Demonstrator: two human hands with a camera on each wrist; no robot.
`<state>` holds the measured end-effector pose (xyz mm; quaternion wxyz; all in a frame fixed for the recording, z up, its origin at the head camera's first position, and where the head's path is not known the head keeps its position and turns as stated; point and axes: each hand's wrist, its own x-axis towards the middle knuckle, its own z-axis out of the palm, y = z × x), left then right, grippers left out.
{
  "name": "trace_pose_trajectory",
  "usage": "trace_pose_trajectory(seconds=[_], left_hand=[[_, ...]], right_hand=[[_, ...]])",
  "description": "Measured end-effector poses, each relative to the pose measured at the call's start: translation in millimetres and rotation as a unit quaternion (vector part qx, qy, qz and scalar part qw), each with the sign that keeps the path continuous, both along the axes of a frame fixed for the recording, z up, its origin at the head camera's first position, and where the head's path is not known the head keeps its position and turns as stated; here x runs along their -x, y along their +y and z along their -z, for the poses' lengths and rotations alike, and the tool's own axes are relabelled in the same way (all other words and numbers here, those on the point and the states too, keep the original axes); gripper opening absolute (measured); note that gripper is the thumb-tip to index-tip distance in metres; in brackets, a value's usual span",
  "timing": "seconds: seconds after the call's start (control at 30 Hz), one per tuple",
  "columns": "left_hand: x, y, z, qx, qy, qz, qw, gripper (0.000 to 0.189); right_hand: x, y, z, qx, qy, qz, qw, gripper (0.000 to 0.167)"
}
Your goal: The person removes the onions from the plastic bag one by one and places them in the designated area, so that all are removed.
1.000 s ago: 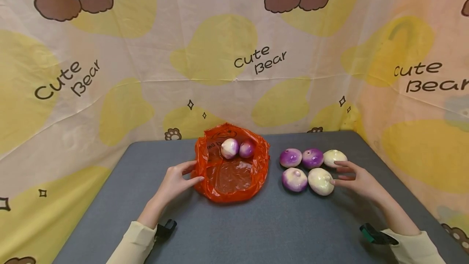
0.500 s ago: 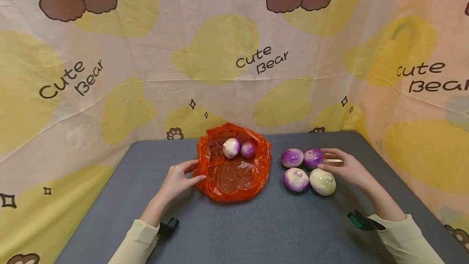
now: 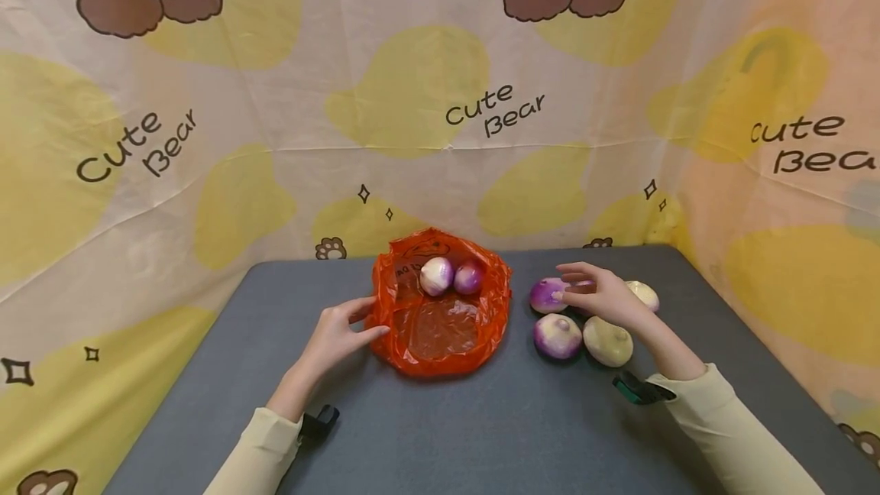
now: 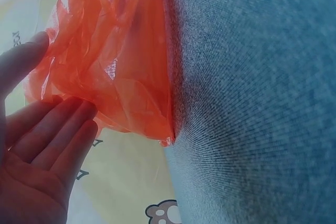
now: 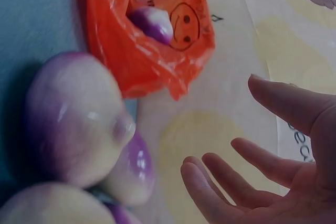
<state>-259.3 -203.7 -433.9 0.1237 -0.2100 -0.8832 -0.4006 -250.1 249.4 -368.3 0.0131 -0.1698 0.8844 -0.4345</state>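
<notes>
Here, loosely spread left hand (image 3: 340,333) touching red bag (image 3: 436,367), right hand (image 3: 606,296) spread, empty, above onions (image 3: 558,338)

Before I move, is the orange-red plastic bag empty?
No: in the head view, two purple-and-white onions show inside the orange-red plastic bag.

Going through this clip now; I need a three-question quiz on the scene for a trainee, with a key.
1. How many vegetables show inside the orange-red bag?
2. True or false: the right hand is gripping a vegetable.
3. Which hand touches the bag? A. right; B. left; C. neither.

Key: 1. Two. 2. False; the right hand holds nothing. 3. B; the left hand is at the bag's side.
</notes>
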Motion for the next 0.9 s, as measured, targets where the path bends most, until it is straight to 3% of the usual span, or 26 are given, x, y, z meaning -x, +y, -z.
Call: trace_pose_trajectory(seconds=[0.3, 0.9], left_hand=[[0.5, 0.7, -0.5, 0.004, -0.001, 0.000, 1.0000, 0.057], [-0.9, 0.7, -0.2, 0.003, -0.004, 0.001, 1.0000, 0.060]], right_hand=[[15.4, -35, -7.3, -0.028, -0.005, 0.001, 0.9996, 0.055], [53.0, -112, -10.3, -0.037, -0.004, -0.038, 0.9986, 0.051]])
